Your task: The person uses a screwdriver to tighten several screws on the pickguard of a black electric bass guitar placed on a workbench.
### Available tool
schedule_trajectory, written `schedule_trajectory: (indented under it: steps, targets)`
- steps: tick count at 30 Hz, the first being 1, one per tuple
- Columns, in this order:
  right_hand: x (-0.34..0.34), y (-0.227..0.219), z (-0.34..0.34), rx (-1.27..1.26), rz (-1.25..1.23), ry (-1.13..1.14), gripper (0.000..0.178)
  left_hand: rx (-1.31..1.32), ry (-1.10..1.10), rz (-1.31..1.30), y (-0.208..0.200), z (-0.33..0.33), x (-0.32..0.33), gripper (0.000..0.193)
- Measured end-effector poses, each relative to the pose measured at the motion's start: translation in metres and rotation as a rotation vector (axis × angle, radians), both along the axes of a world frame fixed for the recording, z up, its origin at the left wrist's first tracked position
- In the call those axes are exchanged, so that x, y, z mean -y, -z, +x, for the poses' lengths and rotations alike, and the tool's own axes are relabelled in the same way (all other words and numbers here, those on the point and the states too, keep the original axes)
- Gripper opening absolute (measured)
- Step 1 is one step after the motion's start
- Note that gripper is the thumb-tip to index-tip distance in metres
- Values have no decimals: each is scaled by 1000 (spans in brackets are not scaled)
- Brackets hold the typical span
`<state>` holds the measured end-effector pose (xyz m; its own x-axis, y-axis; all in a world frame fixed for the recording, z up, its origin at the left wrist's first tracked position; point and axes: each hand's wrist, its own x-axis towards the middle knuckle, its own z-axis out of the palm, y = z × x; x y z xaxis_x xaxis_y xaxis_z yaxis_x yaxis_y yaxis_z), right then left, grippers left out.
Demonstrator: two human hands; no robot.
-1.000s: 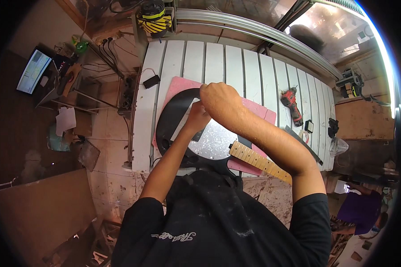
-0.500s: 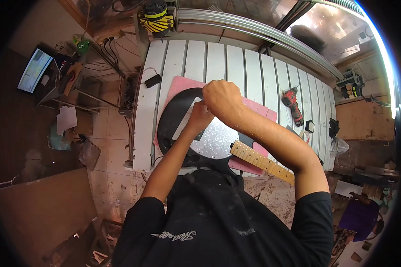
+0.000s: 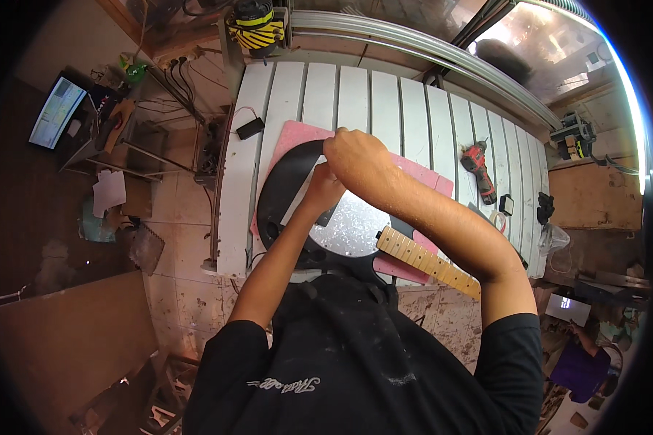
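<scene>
A black electric guitar body (image 3: 270, 190) lies on a pink pad (image 3: 297, 132), with a pearly white pickguard (image 3: 352, 228) on its face. Its pale wooden neck (image 3: 432, 265) with dark fret dots points to the lower right. My right hand (image 3: 355, 151) is closed in a fist over the upper edge of the body; whatever it grips is hidden. Just below it, touching or nearly so, my left hand (image 3: 325, 187) has its fingers pressed together, their tips out of sight. Under the left hand a light, straight-edged strip (image 3: 296, 201) lies across the body.
The pad rests on a white slatted table (image 3: 355, 94). A red and black cordless drill (image 3: 477, 168), a small black box (image 3: 506, 205) and a tape roll (image 3: 498, 220) are at the right. Another black box (image 3: 250, 129) sits upper left. A person in purple (image 3: 582, 370) is at lower right.
My right fist has shifted slightly left and turned a little, while my left hand stays nearly in place. The person at lower right has moved an arm beside a white panel.
</scene>
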<state>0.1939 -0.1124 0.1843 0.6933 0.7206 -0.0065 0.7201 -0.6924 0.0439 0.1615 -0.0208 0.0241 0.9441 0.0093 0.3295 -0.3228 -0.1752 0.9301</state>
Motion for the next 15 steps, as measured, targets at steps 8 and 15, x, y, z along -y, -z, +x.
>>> schedule_trajectory:
  steps: [8, 15]
  targets:
    - [-5, -6, 4, -79, -80, 30, 9, -47, 10, 48, 0, -2, -1, 21]
    - [-8, -4, 5, -113, -72, 193, 9, -149, 16, 62, -2, -1, 0, 20]
